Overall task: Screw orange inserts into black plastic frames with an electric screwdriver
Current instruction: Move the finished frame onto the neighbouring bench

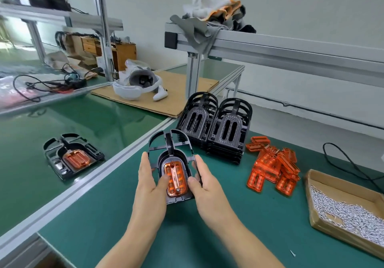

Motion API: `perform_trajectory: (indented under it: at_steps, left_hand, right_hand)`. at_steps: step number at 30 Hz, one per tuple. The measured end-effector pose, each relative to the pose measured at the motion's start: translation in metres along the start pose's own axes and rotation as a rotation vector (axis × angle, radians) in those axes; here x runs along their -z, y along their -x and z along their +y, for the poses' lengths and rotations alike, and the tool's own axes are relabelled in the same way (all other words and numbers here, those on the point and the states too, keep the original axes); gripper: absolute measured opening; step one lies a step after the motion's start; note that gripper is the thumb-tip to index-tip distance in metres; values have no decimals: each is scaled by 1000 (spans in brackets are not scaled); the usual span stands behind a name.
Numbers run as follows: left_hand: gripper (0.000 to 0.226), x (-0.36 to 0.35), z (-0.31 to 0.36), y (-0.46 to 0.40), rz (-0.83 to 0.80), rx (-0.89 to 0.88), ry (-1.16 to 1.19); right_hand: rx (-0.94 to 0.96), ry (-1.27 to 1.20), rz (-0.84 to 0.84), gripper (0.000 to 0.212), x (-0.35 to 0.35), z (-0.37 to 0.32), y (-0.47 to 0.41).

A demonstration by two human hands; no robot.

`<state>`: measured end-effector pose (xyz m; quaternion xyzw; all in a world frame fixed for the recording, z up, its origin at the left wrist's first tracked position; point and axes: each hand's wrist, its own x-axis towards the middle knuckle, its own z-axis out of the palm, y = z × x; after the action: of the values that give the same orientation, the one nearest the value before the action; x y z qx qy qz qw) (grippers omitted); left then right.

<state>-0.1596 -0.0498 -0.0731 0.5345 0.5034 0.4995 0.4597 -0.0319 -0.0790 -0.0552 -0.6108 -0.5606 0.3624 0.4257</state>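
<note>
A pale plain wall (pixel 301 7) rose behind the green-matted workbench (pixel 104 215). Above the bench ran a silver aluminium rail (pixel 291 49); left of it, a brown wooden desk (pixel 122 51) stood against the wall.

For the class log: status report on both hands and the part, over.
Left hand and right hand both gripping black plastic frame. Translucent orange insert seated inside, left thumb on it. No screwdriver in view. Nothing obstructing.

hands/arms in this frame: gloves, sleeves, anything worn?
Nothing worn that shows. The left hand and right hand are bare, no gloves. Both forearms are bare up to the frame edge, so no sleeve is in view. No watch, ring, wrist strap or markings visible. Nails look short and unpainted.
</note>
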Motion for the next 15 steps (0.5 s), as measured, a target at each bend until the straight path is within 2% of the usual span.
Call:
perform_trajectory:
  at_steps: [11, 15]
  left_hand:
    - [69, 65, -5, -19, 199, 18, -2]
    - [69, 92, -8, -24, 285, -5, -69]
  right_hand:
    - [40, -14, -195, 56, -63, -23, -40]
    - [62, -26, -279, 56, -91, -35, -52]
